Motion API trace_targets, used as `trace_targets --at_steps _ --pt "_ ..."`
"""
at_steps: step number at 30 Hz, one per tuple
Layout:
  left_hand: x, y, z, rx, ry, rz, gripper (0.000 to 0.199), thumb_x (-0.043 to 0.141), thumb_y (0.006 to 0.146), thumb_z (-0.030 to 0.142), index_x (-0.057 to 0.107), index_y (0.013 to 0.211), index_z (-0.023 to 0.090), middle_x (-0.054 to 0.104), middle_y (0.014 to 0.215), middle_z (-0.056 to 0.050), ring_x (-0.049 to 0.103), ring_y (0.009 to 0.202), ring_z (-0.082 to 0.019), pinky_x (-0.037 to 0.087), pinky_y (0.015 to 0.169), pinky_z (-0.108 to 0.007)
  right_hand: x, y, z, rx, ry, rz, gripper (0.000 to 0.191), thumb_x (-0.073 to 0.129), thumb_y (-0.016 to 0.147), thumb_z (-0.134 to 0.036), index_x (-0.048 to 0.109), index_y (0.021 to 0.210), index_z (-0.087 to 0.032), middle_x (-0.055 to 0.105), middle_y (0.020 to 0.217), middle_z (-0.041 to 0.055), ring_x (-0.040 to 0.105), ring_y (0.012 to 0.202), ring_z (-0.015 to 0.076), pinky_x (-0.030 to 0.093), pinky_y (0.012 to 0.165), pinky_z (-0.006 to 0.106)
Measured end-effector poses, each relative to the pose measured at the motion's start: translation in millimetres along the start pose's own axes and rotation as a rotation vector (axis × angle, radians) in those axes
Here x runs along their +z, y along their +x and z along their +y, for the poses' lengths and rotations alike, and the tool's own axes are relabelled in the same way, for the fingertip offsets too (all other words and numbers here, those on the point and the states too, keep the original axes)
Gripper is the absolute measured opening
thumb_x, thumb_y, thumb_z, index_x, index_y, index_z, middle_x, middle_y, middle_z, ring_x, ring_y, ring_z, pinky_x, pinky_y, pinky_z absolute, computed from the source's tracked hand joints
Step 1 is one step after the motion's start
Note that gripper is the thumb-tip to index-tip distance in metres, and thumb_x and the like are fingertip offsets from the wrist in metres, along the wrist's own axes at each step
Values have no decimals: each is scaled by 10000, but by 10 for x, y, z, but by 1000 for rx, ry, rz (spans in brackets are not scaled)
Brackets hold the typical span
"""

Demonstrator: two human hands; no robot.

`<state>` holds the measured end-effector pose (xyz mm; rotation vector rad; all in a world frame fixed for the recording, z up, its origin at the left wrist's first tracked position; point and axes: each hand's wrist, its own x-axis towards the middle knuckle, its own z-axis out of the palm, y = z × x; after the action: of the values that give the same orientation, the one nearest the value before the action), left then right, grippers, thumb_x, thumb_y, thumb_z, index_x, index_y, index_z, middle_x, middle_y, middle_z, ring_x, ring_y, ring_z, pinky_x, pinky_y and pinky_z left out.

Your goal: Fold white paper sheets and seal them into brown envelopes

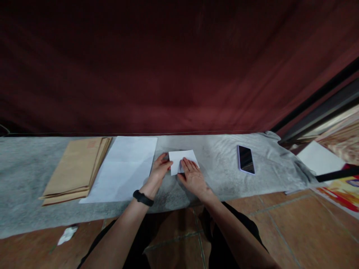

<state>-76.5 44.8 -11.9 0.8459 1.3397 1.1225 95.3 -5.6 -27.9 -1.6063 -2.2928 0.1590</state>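
Note:
A small folded piece of white paper [176, 155] lies on the grey cloth in front of me. My left hand [161, 167] pinches its left edge, with the thumb on top and the fingers at the side. Across the paper's right part, my right hand [193, 175] lies flat, its fingers stretched out and pressing down. The palm hides the paper's lower right corner. Just left of my left hand is a large white sheet [126, 160] with faint crease lines.
Brown envelopes [74, 164] are stacked at the left, partly beside the sheet. A phone [246, 160] lies on the grey cloth [218, 157] at the right. Behind it all hangs a dark red curtain [174, 74]. A crumpled white scrap [67, 235] is on the tiled floor.

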Motion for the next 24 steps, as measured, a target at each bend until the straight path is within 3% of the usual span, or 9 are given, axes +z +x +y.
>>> trace_targets --at_steps 5,8,10,13,17,20,24 --pt "86 -70 134 -1 -223 -65 455 783 599 204 677 1039 160 708 813 -4 638 684 -131 487 607 -233 -123 28 -21 -7 64 43 619 495 962 -290 362 1540 -112 384 1592 119 396 1443 250 286 1209 415" --pt "101 -81 188 -42 -301 -151 400 763 706 335 680 1056 162 731 943 -66 688 809 -169 547 704 -282 -215 66 3 86 261 99 507 386 997 -240 451 1497 -185 523 1502 86 505 1357 219 377 1146 373" --pt "101 -89 187 -72 -272 -168 402 711 794 398 667 1118 164 726 1041 -101 698 904 -183 564 764 -304 -266 112 39 215 524 187 465 308 1034 -304 531 1429 -201 643 1365 83 601 1244 215 464 1060 361" --pt "120 -118 131 -97 -182 -103 454 716 821 317 610 1243 187 716 1117 -101 695 973 -184 570 803 -309 -315 192 104 383 951 328 561 231 1049 -469 574 1360 -152 715 1222 114 672 1121 239 545 935 377" --pt "194 -166 31 -117 -176 -200 581 716 804 214 535 1357 200 729 1081 -97 707 950 -201 575 813 -331 -295 226 144 426 1196 328 696 176 1015 -606 514 1390 -127 650 1336 146 645 1189 249 565 895 382" --pt "225 -163 -11 -83 -182 -206 643 698 749 147 524 1367 192 734 1008 -68 699 857 -178 556 735 -287 -211 185 152 472 1298 246 659 288 973 -640 556 1316 -146 659 1319 149 669 1136 264 573 864 395" --pt "163 -69 -13 2 -32 -100 853 657 703 120 365 1503 171 712 824 8 663 714 -149 506 638 -239 -123 135 260 648 1406 300 458 604 813 -543 634 1074 -167 742 1007 109 710 836 243 572 725 371"
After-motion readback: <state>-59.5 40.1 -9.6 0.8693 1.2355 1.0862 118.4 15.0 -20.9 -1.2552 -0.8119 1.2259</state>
